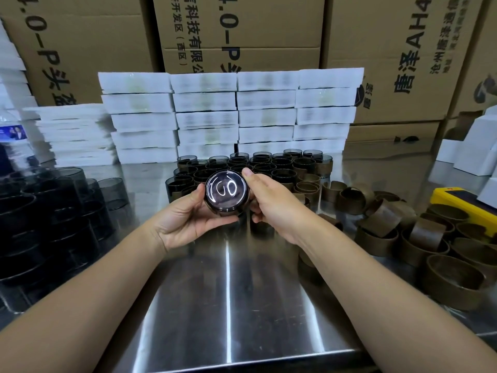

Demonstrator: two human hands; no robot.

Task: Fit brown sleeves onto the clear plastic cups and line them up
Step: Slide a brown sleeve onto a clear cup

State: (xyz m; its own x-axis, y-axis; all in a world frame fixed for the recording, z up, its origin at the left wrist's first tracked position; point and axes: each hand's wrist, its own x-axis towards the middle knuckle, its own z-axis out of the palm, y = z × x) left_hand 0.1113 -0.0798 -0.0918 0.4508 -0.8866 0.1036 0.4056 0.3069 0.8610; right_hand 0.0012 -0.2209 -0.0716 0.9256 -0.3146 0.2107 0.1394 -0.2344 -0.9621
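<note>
Both hands hold one clear smoky cup (227,191) above the steel table (228,292), its glossy base turned toward me. My left hand (188,219) cups it from below and the left, thumb on its side. My right hand (271,200) grips its right side, thumb at the upper rim; a brown sleeve seems to wrap the cup under those fingers, mostly hidden. Behind the hands, sleeved cups (252,168) stand in packed rows. Loose brown sleeves (419,238) lie piled on the right. Bare dark cups (48,211) are stacked on the left.
White foam trays (231,117) are stacked in a wall behind the cups, with cardboard cartons (242,30) beyond. A yellow device (462,200) lies at the right edge, white boxes (473,146) behind it. The table's front edge (242,359) runs just below my forearms.
</note>
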